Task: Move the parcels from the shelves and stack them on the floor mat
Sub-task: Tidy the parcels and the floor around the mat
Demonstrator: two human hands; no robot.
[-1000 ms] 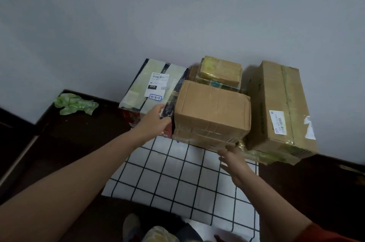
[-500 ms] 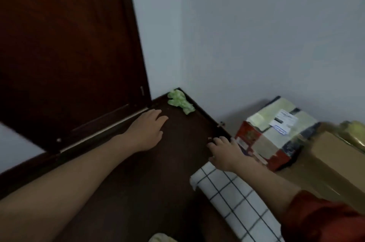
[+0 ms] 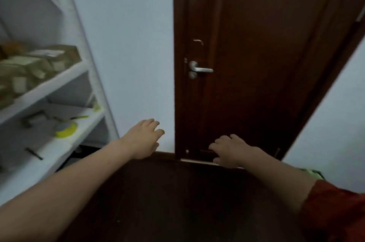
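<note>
A white shelf unit (image 3: 59,79) stands at the left. Several brown cardboard parcels (image 3: 29,68) lie blurred on its upper board. My left hand (image 3: 143,139) hangs in the air in front of the wall, fingers relaxed and holding nothing. My right hand (image 3: 232,151) is out in front of the dark door, fingers loosely bent, also holding nothing. Both hands are well to the right of the shelves. The floor mat and the parcels stacked on it are out of view.
A dark wooden door (image 3: 256,54) with a metal handle (image 3: 200,69) fills the middle and right. The lower shelf board holds a yellow tape roll (image 3: 66,129) and small tools. A green scrap (image 3: 314,172) lies at the right. Dark floor (image 3: 177,202) lies below.
My view has swung left from the parcels on the mat, past the corner, to the door and shelves. Both hands have let go of the brown box and now hold nothing.
</note>
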